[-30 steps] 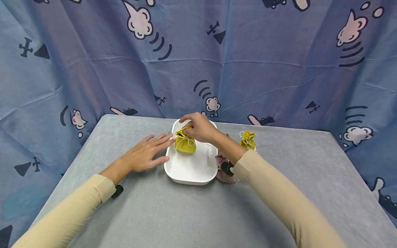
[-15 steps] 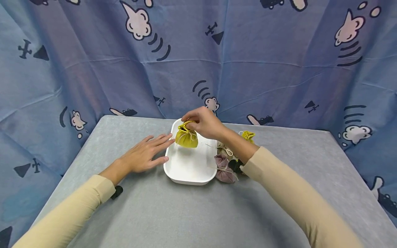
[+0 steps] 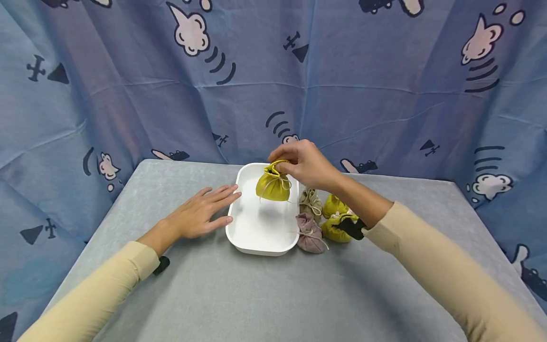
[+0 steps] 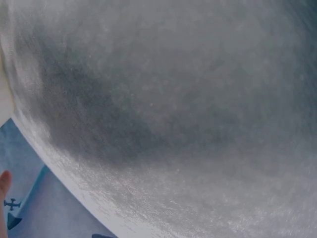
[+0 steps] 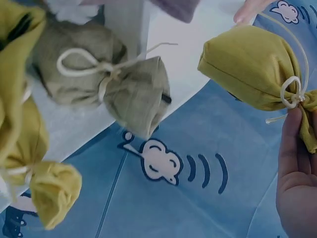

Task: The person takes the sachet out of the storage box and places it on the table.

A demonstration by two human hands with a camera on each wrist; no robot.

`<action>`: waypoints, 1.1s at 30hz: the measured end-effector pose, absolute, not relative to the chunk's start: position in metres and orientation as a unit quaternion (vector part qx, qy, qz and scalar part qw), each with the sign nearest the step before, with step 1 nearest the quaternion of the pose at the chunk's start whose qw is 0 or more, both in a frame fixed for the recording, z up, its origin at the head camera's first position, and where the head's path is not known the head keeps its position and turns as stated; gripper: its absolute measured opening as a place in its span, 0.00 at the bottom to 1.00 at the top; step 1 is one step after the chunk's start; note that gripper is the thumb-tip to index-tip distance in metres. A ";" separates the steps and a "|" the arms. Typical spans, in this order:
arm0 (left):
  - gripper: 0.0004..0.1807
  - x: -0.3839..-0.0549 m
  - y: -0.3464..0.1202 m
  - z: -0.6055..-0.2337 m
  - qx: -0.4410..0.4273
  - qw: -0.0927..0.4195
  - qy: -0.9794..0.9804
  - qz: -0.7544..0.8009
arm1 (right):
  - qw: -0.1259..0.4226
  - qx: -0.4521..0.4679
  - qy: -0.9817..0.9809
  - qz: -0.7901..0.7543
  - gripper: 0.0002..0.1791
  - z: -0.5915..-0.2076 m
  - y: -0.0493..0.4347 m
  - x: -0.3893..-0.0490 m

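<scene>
Pinched at its gathered neck, a yellow drawstring pouch (image 3: 273,186) hangs from my right hand (image 3: 308,164) above the right part of a white tray (image 3: 261,232). The right wrist view shows the same yellow pouch (image 5: 252,69) with its white cord, and the fingers of my right hand (image 5: 299,173) at its neck. My left hand (image 3: 198,213) lies with fingers spread, fingertips at the tray's left rim. Only a fingertip of the left hand (image 4: 4,183) enters the left wrist view. The tray's visible floor holds nothing.
Right of the tray lie a mauve pouch (image 3: 309,233), a beige pouch (image 3: 311,204) and yellow pouches (image 3: 334,206), partly covered by the right wrist's black camera (image 3: 352,227). The grey table (image 3: 256,299) ends at a blue patterned curtain (image 3: 265,95).
The right hand has lifted the yellow pouch from inside the tray and carried it up and to the right. More pouches on the right have come into view. My left hand stays put.
</scene>
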State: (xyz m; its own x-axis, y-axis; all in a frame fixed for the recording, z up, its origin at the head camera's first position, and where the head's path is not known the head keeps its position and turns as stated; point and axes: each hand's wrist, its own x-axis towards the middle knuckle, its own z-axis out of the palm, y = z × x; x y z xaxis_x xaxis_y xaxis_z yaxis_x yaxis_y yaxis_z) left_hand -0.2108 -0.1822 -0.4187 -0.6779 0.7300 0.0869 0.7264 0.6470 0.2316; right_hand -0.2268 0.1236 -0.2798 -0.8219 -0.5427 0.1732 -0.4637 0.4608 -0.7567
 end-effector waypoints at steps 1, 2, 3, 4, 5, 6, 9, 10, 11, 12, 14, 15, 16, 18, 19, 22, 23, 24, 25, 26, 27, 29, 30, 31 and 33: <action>0.36 -0.211 -0.182 -0.419 0.401 0.008 0.907 0.126 | 0.045 -0.294 0.854 -0.428 0.10 -0.278 0.126 -0.226; 0.36 -0.211 -0.183 -0.419 0.401 0.007 0.907 0.126 | 0.044 -0.294 0.854 -0.426 0.10 -0.276 0.128 -0.226; 0.36 -0.211 -0.183 -0.419 0.401 0.007 0.908 0.126 | 0.043 -0.293 0.855 -0.425 0.10 -0.275 0.130 -0.225; 0.36 -0.211 -0.184 -0.419 0.400 0.006 0.908 0.125 | 0.043 -0.292 0.856 -0.425 0.11 -0.273 0.132 -0.224; 0.36 -0.211 -0.184 -0.419 0.401 0.004 0.908 0.125 | 0.043 -0.293 0.855 -0.426 0.11 -0.271 0.134 -0.224; 0.36 -0.210 -0.184 -0.419 0.401 0.003 0.908 0.124 | 0.043 -0.293 0.855 -0.427 0.10 -0.270 0.135 -0.224; 0.36 -0.210 -0.185 -0.420 0.400 0.002 0.908 0.124 | 0.043 -0.289 0.853 -0.433 0.11 -0.266 0.141 -0.222; 0.36 -0.210 -0.185 -0.420 0.400 0.003 0.908 0.124 | 0.041 -0.287 0.853 -0.434 0.11 -0.265 0.144 -0.221; 0.36 -0.210 -0.185 -0.420 0.400 0.003 0.908 0.125 | 0.038 -0.284 0.854 -0.435 0.11 -0.264 0.146 -0.220; 0.36 -0.210 -0.186 -0.420 0.400 0.004 0.908 0.127 | 0.033 -0.280 0.855 -0.436 0.11 -0.263 0.148 -0.220; 0.36 -0.210 -0.186 -0.420 0.400 0.004 0.908 0.129 | 0.023 -0.272 0.857 -0.436 0.11 -0.262 0.153 -0.218; 0.36 -0.210 -0.186 -0.420 0.400 0.003 0.907 0.130 | 0.018 -0.268 0.859 -0.435 0.11 -0.261 0.156 -0.217; 0.36 -0.210 -0.186 -0.419 0.401 0.002 0.907 0.130 | 0.013 -0.265 0.861 -0.434 0.11 -0.261 0.158 -0.217; 0.36 -0.210 -0.186 -0.419 0.403 0.000 0.906 0.131 | 0.005 -0.263 0.862 -0.434 0.10 -0.260 0.163 -0.216; 0.36 -0.210 -0.186 -0.419 0.404 0.000 0.905 0.131 | 0.001 -0.263 0.861 -0.435 0.10 -0.260 0.166 -0.215; 0.36 -0.210 -0.186 -0.419 0.406 0.001 0.904 0.131 | -0.009 -0.270 0.860 -0.433 0.09 -0.259 0.178 -0.214; 0.36 -0.210 -0.186 -0.419 0.407 0.001 0.904 0.130 | -0.013 -0.272 0.859 -0.433 0.09 -0.259 0.182 -0.213; 0.36 -0.210 -0.186 -0.419 0.407 0.002 0.904 0.130 | -0.015 -0.274 0.859 -0.433 0.09 -0.259 0.186 -0.212; 0.36 -0.210 -0.185 -0.418 0.407 0.002 0.904 0.129 | -0.018 -0.273 0.858 -0.434 0.09 -0.258 0.191 -0.211; 0.36 -0.210 -0.185 -0.418 0.407 0.003 0.904 0.128 | -0.022 -0.273 0.858 -0.434 0.09 -0.258 0.195 -0.210; 0.36 -0.210 -0.185 -0.419 0.408 0.001 0.904 0.127 | -0.025 -0.270 0.858 -0.436 0.09 -0.258 0.200 -0.209; 0.36 -0.210 -0.184 -0.418 0.410 0.000 0.903 0.129 | -0.031 -0.261 0.861 -0.436 0.10 -0.257 0.209 -0.206; 0.36 -0.210 -0.184 -0.418 0.410 0.000 0.903 0.129 | -0.033 -0.255 0.863 -0.434 0.10 -0.256 0.213 -0.205; 0.36 -0.210 -0.184 -0.418 0.411 -0.001 0.902 0.130 | -0.036 -0.249 0.866 -0.432 0.10 -0.256 0.218 -0.203; 0.36 -0.211 -0.183 -0.418 0.413 0.000 0.901 0.133 | -0.041 -0.238 0.873 -0.423 0.11 -0.255 0.226 -0.201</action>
